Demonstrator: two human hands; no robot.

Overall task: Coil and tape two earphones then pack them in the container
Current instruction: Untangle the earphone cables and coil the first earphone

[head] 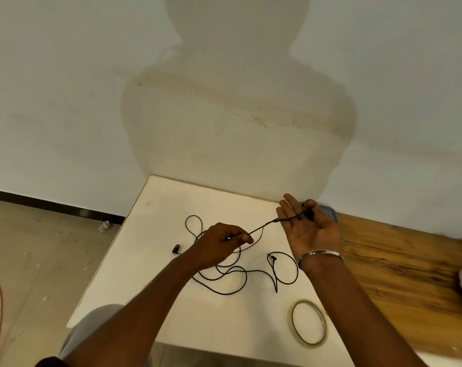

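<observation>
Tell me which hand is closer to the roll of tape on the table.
Right. The right hand is raised beyond the tape roll, on the same side of the table; the left hand is farther off to the roll's left.

The worktop (171, 308) is a matt white board, smooth, looks like painted wood or laminate. Right beside it is a wooden surface (399, 274) with strong streaky grain and a slight sheen. The earphone cable (224, 276) looks matt black, maybe braided, hard to tell. The tape roll (298, 337) is glossy clear plastic with a yellowish tint. The bangle (320, 254) on the right wrist is shiny polished metal. The wall (65, 102) is matt painted plaster with scuffs and stains. The floor (39, 260) is dull and dusty.
</observation>
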